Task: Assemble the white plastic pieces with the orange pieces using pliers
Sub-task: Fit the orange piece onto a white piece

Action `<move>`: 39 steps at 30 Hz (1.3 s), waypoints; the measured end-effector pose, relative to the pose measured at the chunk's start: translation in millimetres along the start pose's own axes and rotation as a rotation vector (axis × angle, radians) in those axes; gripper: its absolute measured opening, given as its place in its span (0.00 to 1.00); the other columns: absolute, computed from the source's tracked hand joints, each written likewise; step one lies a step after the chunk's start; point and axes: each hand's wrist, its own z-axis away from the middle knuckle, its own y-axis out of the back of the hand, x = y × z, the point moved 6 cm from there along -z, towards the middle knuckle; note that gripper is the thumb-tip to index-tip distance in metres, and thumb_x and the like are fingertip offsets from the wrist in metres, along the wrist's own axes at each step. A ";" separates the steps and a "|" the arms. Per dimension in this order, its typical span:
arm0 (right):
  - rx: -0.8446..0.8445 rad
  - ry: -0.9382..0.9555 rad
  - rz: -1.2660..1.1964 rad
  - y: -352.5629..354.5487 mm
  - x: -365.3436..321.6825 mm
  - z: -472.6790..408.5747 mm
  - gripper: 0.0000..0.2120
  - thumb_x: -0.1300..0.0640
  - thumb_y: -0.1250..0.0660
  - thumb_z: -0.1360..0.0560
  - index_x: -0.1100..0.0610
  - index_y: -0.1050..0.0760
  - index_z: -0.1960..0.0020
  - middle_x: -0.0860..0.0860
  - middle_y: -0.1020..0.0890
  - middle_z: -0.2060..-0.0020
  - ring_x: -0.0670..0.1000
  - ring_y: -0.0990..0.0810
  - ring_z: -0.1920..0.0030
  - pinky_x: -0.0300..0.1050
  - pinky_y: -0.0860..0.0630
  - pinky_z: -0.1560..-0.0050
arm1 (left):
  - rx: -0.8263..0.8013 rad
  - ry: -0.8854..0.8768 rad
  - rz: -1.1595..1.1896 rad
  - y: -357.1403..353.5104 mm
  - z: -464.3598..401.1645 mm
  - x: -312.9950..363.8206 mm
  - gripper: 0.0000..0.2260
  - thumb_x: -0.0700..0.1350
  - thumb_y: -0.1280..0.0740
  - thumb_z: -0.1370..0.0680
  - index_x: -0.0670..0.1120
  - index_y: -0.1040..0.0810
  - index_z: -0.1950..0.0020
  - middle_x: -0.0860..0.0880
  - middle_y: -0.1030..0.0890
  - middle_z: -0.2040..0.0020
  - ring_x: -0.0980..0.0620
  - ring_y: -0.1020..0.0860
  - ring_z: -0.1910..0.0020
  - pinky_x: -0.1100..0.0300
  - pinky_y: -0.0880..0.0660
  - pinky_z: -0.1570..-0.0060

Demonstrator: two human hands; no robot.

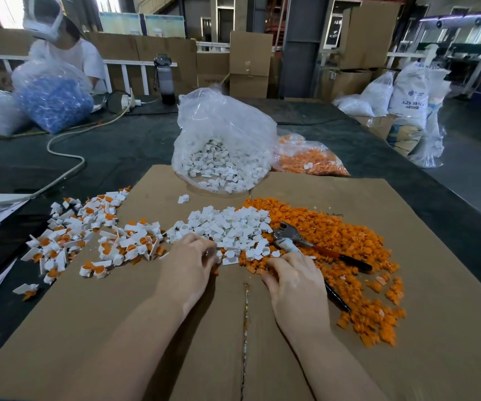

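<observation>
Brown cardboard sheet (407, 328) carries both palm-down hands: left hand (185, 267) pinches at white plastic pieces (233, 227); right hand (294, 282) curls around pliers (300, 241) among ridged orange pieces (349, 235).

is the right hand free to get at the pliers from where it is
Probably yes. The pliers lie on the orange pieces just beyond the right hand, with nothing on top of them. One handle runs beside that hand, whose fingers seem busy at the pile's edge.

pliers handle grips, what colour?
Black, with an orange-red stretch near the metal head; the pliers lie on the orange pieces. Head view, the only one.
</observation>
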 end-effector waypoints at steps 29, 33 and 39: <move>0.081 -0.087 -0.254 9.0 6.2 1.3 0.07 0.66 0.28 0.30 0.62 0.19 0.52 0.53 0.18 0.58 0.53 0.20 0.55 0.42 0.26 0.54 | -0.248 0.057 0.572 -20.1 16.8 55.9 0.02 0.42 0.32 0.24 0.46 0.22 0.57 0.49 0.22 0.61 0.59 0.26 0.65 0.75 0.33 0.67; 0.099 -0.092 -0.256 10.9 7.2 1.2 0.09 0.69 0.31 0.29 0.63 0.19 0.49 0.54 0.18 0.58 0.53 0.21 0.54 0.40 0.28 0.52 | -0.257 0.105 0.658 -30.7 25.4 54.3 0.02 0.41 0.31 0.25 0.45 0.23 0.56 0.52 0.25 0.66 0.60 0.28 0.66 0.71 0.33 0.66; 0.054 -0.143 -0.311 6.2 11.0 2.5 0.01 0.63 0.30 0.27 0.59 0.20 0.56 0.50 0.19 0.61 0.48 0.22 0.58 0.35 0.31 0.57 | -0.199 0.077 0.650 -29.6 28.6 51.6 0.02 0.41 0.30 0.26 0.47 0.19 0.57 0.51 0.21 0.57 0.61 0.24 0.58 0.75 0.32 0.61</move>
